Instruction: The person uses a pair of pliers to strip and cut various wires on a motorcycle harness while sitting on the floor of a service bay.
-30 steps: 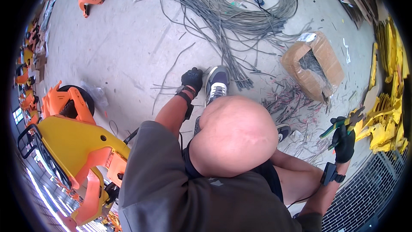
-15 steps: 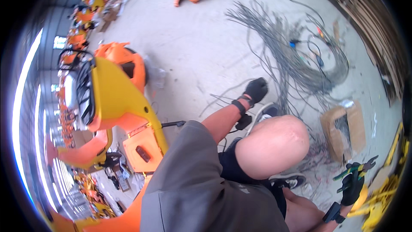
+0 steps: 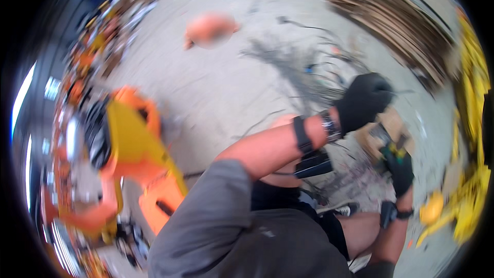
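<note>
My left hand (image 3: 364, 102), in a black glove, is raised out in front with its fingers curled closed. A thin strand seems to stick out beside the fist, but blur hides what it holds. My right hand (image 3: 398, 174), gloved in black too, is closed around green-handled pliers (image 3: 392, 150), whose jaws are smeared by motion. Close by is an opened cardboard box (image 3: 366, 138), partly covered by both hands. Beyond my left forearm a loose bundle of grey cables (image 3: 303, 80) lies spread on the floor.
An orange-and-yellow machine body (image 3: 135, 136) stands at my left. An orange shell part (image 3: 210, 28) lies on the floor ahead. Stacked flat cardboard (image 3: 391, 15) is at the far right, with yellow metal frames (image 3: 471, 185) along the right side. Coloured wire scraps (image 3: 355, 185) litter the floor near my shoe.
My left hand has risen and swung right, away from the cables' near end. My right hand has moved inward with the pliers, toward the box. The view has turned and blurred.
</note>
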Demonstrator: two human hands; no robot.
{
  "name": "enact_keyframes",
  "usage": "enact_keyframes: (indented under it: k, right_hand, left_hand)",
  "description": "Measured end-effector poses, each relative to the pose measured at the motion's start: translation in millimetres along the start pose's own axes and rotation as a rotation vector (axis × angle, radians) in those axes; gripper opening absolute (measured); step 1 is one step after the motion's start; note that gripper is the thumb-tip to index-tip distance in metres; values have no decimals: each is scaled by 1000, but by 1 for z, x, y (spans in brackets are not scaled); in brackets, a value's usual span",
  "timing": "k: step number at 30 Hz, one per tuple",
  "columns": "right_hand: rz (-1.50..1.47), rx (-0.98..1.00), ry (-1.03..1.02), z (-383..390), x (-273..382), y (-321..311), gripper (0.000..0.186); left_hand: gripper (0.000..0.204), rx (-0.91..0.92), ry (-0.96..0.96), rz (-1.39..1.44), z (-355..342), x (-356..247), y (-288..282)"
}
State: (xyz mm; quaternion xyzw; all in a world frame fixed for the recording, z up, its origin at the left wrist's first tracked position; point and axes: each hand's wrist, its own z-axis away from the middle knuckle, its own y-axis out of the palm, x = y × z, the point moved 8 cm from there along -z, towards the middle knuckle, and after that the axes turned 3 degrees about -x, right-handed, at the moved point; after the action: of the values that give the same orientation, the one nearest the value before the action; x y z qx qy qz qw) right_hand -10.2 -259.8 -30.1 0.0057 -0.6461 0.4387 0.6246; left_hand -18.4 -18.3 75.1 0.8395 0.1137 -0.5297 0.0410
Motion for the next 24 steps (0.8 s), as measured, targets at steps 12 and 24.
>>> enact_keyframes:
  k: [12, 24]
  right_hand:
    - [256, -178, 140, 31, -38, -30, 38]
    - [302, -202, 89, 24, -39, -22, 48]
  left_hand:
    - [23, 163, -739, 244, 77, 74, 117]
    - [26, 329, -790, 184, 83, 86, 125]
